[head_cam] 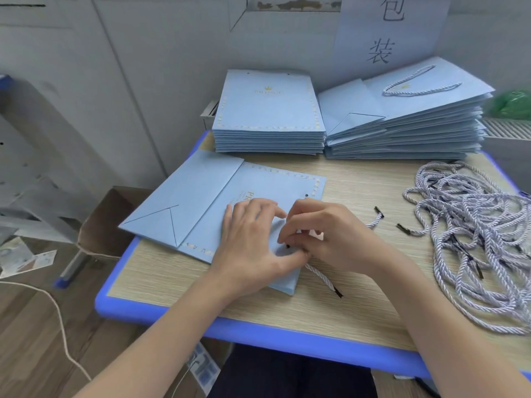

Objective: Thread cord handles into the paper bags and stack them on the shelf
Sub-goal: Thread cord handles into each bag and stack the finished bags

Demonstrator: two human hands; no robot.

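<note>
While both hands pinched a cord at a flat bag on the desk, one threaded stack waited beside an unthreaded stack, with loose cords remaining.

grey panelled wall — wood-plank floor, blue-edged table.

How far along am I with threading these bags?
Done: the right stack, whose top bag shows a cord handle. In hand: both hands, left hand and right hand, work a cord into the flat bag. Left: the unthreaded stack and the loose cord pile. No shelf stacking is visible.
</note>
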